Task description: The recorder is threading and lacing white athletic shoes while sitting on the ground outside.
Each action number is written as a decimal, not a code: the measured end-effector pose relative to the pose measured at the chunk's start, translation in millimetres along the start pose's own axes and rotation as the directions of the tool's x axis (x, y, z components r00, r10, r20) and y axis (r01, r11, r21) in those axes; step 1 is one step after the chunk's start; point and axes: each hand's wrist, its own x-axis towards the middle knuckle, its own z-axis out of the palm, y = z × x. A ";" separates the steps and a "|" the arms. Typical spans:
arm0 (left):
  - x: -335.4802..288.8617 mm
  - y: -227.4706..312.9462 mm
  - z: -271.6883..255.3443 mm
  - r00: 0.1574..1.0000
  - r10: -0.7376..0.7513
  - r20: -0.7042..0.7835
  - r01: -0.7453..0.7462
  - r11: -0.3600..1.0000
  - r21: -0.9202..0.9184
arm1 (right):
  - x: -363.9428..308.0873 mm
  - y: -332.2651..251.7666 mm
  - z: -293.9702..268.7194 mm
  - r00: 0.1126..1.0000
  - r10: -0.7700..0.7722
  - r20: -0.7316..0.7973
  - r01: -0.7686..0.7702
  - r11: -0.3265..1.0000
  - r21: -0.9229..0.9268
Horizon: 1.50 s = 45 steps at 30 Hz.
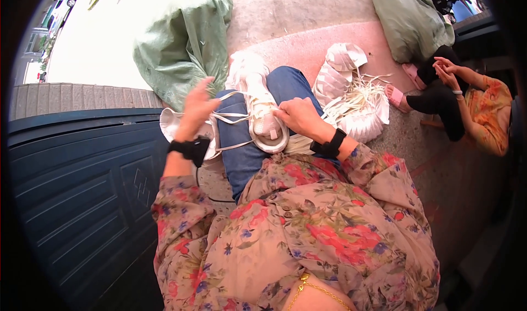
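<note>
A white sneaker lies lengthwise over my jeans-covered lap, its opening toward me. White shoelaces stretch from its left side toward my left hand, which is raised beside it, slightly blurred, and appears closed on a lace. My right hand pinches the right edge of the sneaker near its tongue; the fingertips are partly hidden. Behind the sneaker sit more white shoe pieces. Another white shoe part shows below my left hand, partly covered by my wrist.
On the right lie stacked white shoe uppers and a bundle of loose cream laces. Green sacks stand ahead of me at left and right. A blue panelled door borders my left. At far right sits another person, hands together.
</note>
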 end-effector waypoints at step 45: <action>-28.4 -24.6 -74.2 0.957 -0.029 -0.289 0.091 0.974 0.206 | -45.9 34.2 -26.5 0.998 -0.033 -0.058 0.058 0.862 0.503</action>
